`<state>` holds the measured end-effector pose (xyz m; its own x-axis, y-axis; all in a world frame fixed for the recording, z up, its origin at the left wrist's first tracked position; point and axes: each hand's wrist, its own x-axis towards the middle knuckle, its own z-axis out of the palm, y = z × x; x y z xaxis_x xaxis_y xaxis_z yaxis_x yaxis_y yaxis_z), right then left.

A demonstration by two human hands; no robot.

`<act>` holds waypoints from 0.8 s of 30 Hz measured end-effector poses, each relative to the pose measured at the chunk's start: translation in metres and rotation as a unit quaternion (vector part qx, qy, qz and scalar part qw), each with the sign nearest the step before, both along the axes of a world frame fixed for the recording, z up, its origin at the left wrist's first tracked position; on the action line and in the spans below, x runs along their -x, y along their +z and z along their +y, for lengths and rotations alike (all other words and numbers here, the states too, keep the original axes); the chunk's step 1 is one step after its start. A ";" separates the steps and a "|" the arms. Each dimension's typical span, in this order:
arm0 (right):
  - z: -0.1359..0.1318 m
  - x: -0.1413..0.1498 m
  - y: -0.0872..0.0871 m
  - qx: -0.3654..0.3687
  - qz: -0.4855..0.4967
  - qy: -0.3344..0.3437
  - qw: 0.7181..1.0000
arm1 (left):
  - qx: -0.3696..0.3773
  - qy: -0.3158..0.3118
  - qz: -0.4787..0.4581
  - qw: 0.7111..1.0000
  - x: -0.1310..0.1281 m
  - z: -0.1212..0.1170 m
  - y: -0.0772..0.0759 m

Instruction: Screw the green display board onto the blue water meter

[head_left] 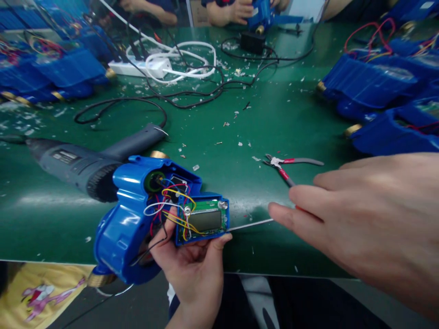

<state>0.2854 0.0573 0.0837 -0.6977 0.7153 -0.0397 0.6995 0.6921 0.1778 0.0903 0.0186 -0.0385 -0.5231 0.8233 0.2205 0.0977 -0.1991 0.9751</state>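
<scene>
My left hand is closed around the lower edge of a small blue display box, with its green circuit board and grey LCD facing up. Yellow, red, white and black wires run from the board into an open blue meter housing with brass fittings, which sits at the table's front edge. In my right hand is a screwdriver; its thin shaft reaches left to the lower right corner of the display box. Its handle is mostly hidden by my fingers. I cannot tell whether the tip touches a screw.
Behind the housing lies a grey heat gun. Red-handled cutters rest near my right hand. A white power strip and looped cables lie further back. More blue housings stand on both sides. Across the table, a person's hand holds another one.
</scene>
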 end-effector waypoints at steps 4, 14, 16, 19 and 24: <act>0.007 -0.010 -0.012 -0.023 0.003 0.108 0.994 | -0.035 0.007 -0.015 0.999 -0.001 0.004 0.000; -0.009 -0.018 -0.035 -0.011 0.079 0.071 0.994 | -0.024 0.010 -0.056 0.998 -0.005 0.005 0.005; -0.009 -0.018 -0.035 0.001 0.089 0.078 0.993 | -0.023 0.019 -0.056 0.998 -0.004 0.004 0.004; -0.009 -0.019 -0.037 0.014 0.099 0.085 0.991 | -0.013 0.008 -0.050 0.999 -0.002 0.002 0.001; -0.014 -0.025 -0.043 0.028 0.126 0.041 0.991 | -0.017 0.016 -0.054 0.998 -0.004 0.002 0.002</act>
<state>0.3104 0.0433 0.0403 -0.7458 0.6580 0.1041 0.6584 0.7518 -0.0352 0.0938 0.0207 -0.0369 -0.5708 0.7990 0.1892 -0.0007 -0.2308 0.9730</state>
